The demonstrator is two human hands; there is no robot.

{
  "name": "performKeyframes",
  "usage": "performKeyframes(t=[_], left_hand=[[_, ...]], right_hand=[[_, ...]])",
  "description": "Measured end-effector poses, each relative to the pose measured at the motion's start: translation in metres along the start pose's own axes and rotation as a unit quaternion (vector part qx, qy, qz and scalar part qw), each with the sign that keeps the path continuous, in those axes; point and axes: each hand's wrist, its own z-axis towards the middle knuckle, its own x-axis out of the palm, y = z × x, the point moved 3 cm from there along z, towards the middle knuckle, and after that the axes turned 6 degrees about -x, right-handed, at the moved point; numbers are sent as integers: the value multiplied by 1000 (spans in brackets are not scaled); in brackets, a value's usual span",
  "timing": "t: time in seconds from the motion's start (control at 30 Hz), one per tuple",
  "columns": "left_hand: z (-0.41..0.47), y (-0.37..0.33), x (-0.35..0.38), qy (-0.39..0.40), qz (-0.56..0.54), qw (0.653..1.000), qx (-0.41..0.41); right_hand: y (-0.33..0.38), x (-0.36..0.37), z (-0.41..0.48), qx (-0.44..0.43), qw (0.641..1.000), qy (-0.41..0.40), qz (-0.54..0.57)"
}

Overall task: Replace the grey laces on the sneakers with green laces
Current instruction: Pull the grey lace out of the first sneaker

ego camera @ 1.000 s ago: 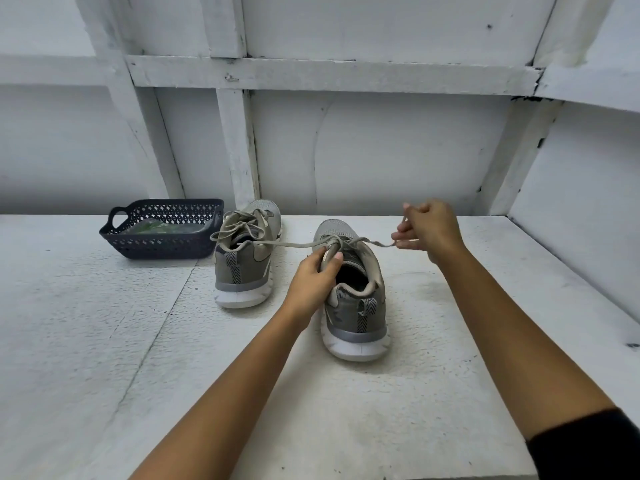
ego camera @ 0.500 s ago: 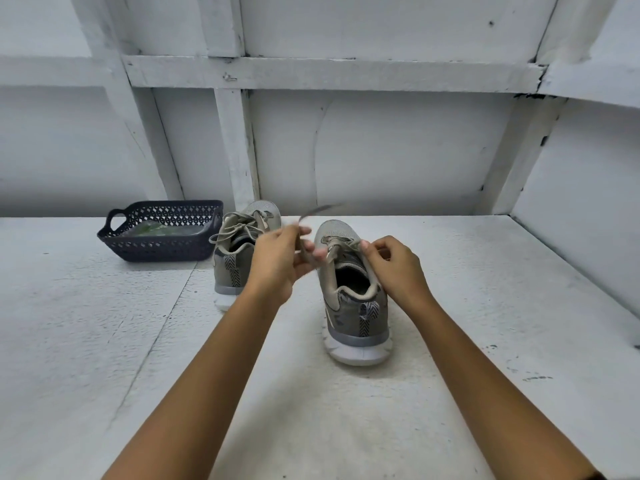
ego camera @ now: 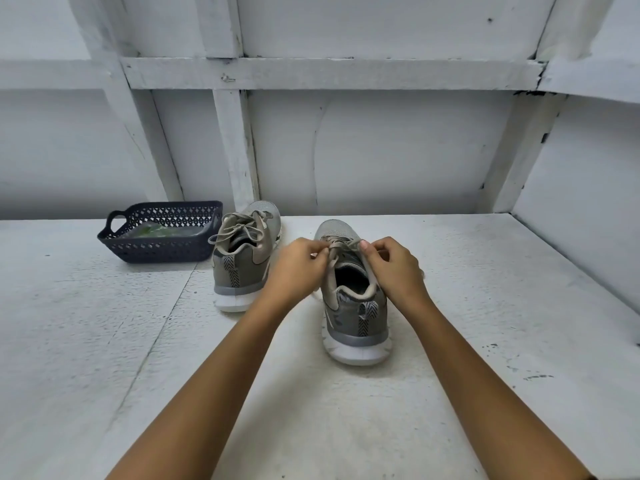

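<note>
Two grey sneakers with white soles stand heel-towards-me on the white surface. The left sneaker point(ego camera: 242, 261) still has its grey lace tied in a bow. The right sneaker point(ego camera: 353, 306) sits between my hands. My left hand point(ego camera: 294, 271) and my right hand point(ego camera: 394, 268) both pinch its grey lace point(ego camera: 341, 245) at the top eyelets, one on each side of the tongue. Green laces point(ego camera: 156, 232) lie in a clear packet inside the dark basket point(ego camera: 138, 251) at the far left.
A white panelled wall with wooden battens rises just behind the sneakers. Another white wall closes in the right side. A seam runs across the white surface to the left of my left arm.
The lace was stretched out sideways between my hands a second ago. Both hands have since come in to the right sneaker's top eyelets and now pinch the lace there.
</note>
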Motion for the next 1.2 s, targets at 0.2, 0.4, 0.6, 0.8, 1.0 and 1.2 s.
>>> performKeyframes(t=[0.2, 0.4, 0.6, 0.8, 1.0, 1.2], left_hand=[[15, -3, 2, 20, -66, 997, -31], [45, -18, 5, 56, -62, 996, -33], [43, -18, -3, 45, -159, 986, -35], [9, 3, 2, 75, -159, 983, -62], [14, 1, 8, 27, -197, 977, -78], [26, 4, -11, 30, -423, 879, -216]], right_hand=[[-2, 1, 0, -8, 1000, 2, 11], [-4, 0, -1, -13, 1000, 6, 18], [-5, 0, -2, -10, 1000, 4, 20], [-8, 0, -2, -8, 1000, -2, 27], [-10, 0, -2, -13, 999, -11, 43], [-6, 3, 0, -20, 999, -6, 47]])
